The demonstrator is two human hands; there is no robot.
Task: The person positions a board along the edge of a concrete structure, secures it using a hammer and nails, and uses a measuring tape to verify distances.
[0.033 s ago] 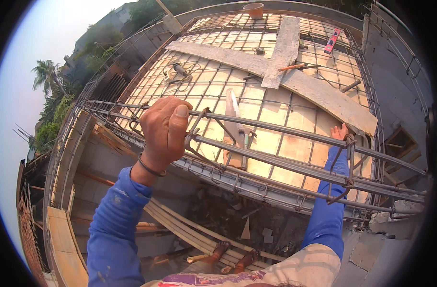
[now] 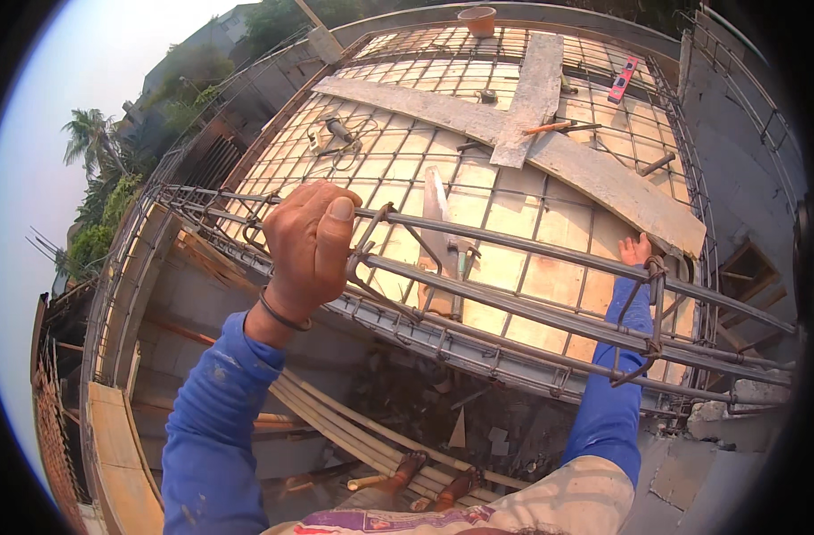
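My left hand [image 2: 309, 232] is closed round the top steel bar [image 2: 478, 234] of a long rebar cage that crosses in front of me. Bent stirrups [image 2: 371, 234] tie its bars together just right of that fist. My right forearm passes under the cage bars, and my right hand [image 2: 636, 249] lies beyond them with its fingers apart, appearing to hold nothing. Close by it is the near right end of a long grey plank [image 2: 621, 190]. A hammer [image 2: 461, 257] and a handsaw [image 2: 435, 201] lie on the formwork behind the cage.
A rebar grid covers the pale formwork panels [image 2: 501, 209]. A second plank [image 2: 536, 85] crosses the long one. Farther off are a power tool with cord [image 2: 338, 130], a red level [image 2: 622, 80] and a bucket [image 2: 478, 22]. Below, my feet stand on bamboo poles [image 2: 353, 432] over an opening with debris.
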